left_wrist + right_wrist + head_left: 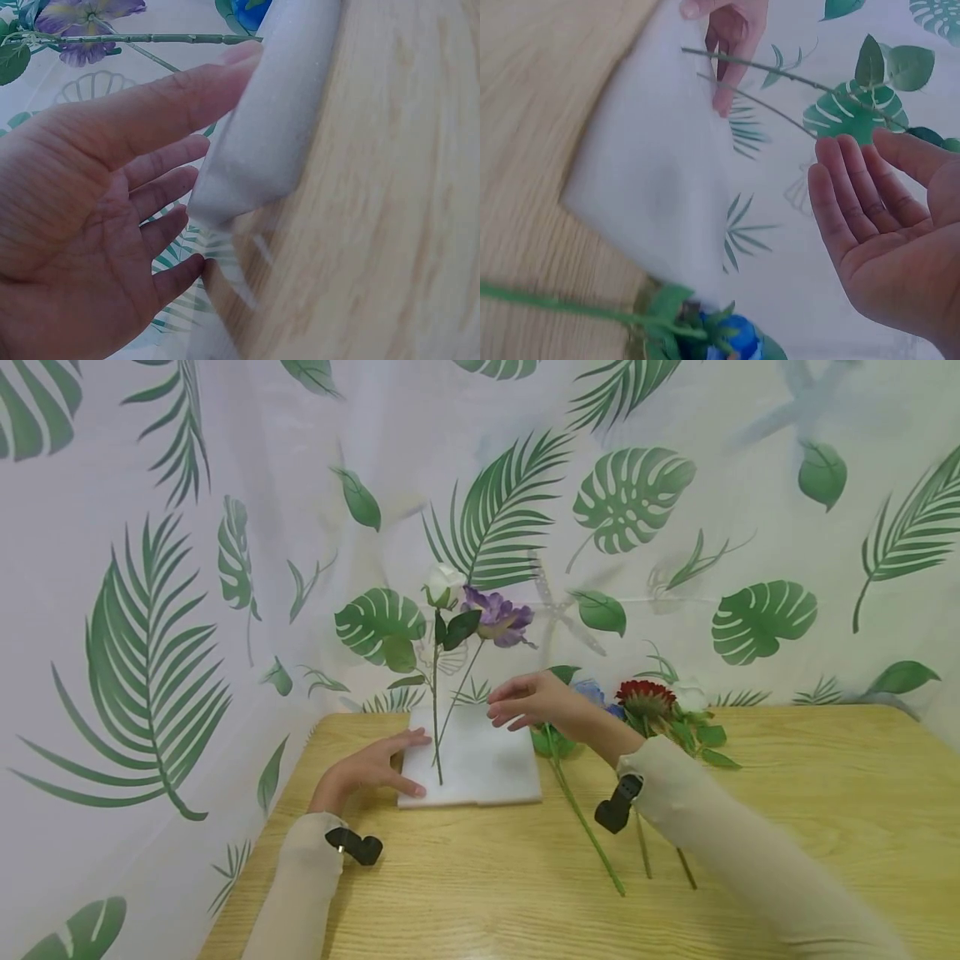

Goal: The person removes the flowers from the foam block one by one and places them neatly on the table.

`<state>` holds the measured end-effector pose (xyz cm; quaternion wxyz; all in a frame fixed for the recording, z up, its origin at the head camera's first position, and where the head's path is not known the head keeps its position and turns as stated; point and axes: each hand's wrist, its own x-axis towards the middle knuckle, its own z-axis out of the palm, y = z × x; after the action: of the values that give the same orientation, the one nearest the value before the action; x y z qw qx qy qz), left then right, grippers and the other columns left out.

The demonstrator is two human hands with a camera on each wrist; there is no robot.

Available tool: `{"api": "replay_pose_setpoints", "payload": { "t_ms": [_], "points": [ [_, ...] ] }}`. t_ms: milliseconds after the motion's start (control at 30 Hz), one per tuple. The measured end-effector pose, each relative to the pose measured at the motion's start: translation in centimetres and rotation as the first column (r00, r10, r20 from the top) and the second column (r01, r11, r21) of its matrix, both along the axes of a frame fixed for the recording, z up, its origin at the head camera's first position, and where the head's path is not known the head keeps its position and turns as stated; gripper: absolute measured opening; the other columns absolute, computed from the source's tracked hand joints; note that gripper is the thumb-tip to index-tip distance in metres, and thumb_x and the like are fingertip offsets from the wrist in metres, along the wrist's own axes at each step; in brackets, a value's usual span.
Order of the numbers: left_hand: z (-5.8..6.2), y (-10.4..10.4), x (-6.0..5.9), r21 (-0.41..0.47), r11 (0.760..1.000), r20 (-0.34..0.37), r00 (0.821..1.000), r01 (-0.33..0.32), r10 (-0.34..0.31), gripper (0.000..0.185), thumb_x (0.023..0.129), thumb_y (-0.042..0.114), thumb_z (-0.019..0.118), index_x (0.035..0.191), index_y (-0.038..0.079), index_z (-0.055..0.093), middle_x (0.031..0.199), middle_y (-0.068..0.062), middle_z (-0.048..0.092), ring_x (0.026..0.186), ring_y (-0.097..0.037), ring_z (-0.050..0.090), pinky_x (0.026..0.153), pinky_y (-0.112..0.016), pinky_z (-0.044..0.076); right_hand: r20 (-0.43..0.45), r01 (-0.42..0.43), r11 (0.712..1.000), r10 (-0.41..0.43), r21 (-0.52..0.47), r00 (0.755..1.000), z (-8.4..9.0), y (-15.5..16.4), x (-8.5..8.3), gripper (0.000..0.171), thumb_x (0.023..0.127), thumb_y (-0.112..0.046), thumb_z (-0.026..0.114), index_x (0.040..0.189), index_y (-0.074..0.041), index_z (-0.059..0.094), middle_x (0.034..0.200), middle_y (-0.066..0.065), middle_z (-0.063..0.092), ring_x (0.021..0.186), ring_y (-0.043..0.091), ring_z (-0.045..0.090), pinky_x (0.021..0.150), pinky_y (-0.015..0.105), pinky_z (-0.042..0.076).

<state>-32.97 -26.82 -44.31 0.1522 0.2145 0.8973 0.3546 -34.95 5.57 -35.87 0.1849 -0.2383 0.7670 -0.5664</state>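
Note:
A white slab [491,768], perhaps foam, lies on the table with two artificial flowers standing in it. One is a white rose [446,582] on a leafy, nearly upright stem; the other, a purple flower [501,618], leans to the right. My left hand [366,773] touches the slab's left side, fingers extended and thumb at its near corner. In the left wrist view, the thumb [180,101] lies against the slab's edge. My right hand [551,706] hovers above the slab's right side, palm inward, fingers loosely bent, holding nothing.
Right of the slab, loose flowers lie on the wooden table [810,827]: a blue one [589,692], a red one [647,698] and a white one [690,696]. Their stems point toward the near edge. A leaf-printed curtain [300,460] hangs behind and to the left.

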Motion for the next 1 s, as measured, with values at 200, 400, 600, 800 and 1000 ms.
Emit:
{"api": "replay_pose_setpoints", "payload": {
  "t_ms": [200,400,600,800,1000],
  "points": [
    [0.0,0.1,-0.1,-0.020,1.000,-0.007,1.000,-0.001,0.001,0.092,0.080,0.029,0.088,0.157,0.012,0.040,0.171,-0.010,0.021,0.159,-0.035,0.009,0.128,-0.057,0.011,0.024,0.005,0.998,-0.004,-0.070,1.000,-0.5,-2.4,0.1,0.033,0.100,-0.011,0.065,0.129,0.004,0.064,0.128,0.021,0.070,0.111,0.029,0.072,0.104,0.056,0.052],
    [0.2,0.2,0.1,-0.045,0.999,0.000,1.000,-0.019,0.019,0.093,0.080,0.030,0.088,0.158,0.014,0.039,0.171,-0.009,0.020,0.159,-0.035,0.010,0.128,-0.059,0.012,0.028,0.010,0.998,-0.009,-0.066,1.000,-1.0,-4.2,0.2,0.039,0.101,-0.011,0.064,0.136,0.005,0.060,0.137,0.022,0.064,0.120,0.033,0.068,0.099,0.047,0.058],
    [0.5,0.5,0.2,-0.076,0.997,-0.026,1.000,-0.014,0.012,0.093,0.079,0.030,0.087,0.157,0.010,0.040,0.171,-0.012,0.021,0.159,-0.036,0.013,0.128,-0.059,0.014,0.031,0.033,0.998,-0.032,-0.055,0.999,-1.8,-5.9,0.1,0.036,0.100,-0.012,0.064,0.134,0.001,0.063,0.134,0.021,0.066,0.115,0.028,0.070,0.094,0.042,0.061],
    [0.7,0.8,0.4,-0.092,0.996,-0.060,0.998,-0.013,0.008,0.093,0.076,0.029,0.087,0.155,0.007,0.042,0.168,-0.016,0.025,0.156,-0.040,0.018,0.126,-0.061,0.018,0.035,0.051,0.997,-0.050,-0.054,0.998,-2.7,-7.1,-0.1,0.040,0.100,-0.011,0.064,0.139,0.001,0.060,0.137,0.020,0.065,0.114,0.026,0.069,0.093,0.041,0.061],
    [0.8,1.0,0.3,-0.105,0.994,-0.078,0.997,-0.004,-0.004,0.094,0.076,0.029,0.087,0.154,0.005,0.042,0.166,-0.017,0.029,0.155,-0.041,0.021,0.125,-0.060,0.021,0.048,0.065,0.996,-0.062,-0.058,0.997,-2.8,-7.8,0.2,0.039,0.102,-0.011,0.062,0.139,0.000,0.059,0.138,0.020,0.064,0.116,0.028,0.069,0.091,0.039,0.061]
  ]
}}
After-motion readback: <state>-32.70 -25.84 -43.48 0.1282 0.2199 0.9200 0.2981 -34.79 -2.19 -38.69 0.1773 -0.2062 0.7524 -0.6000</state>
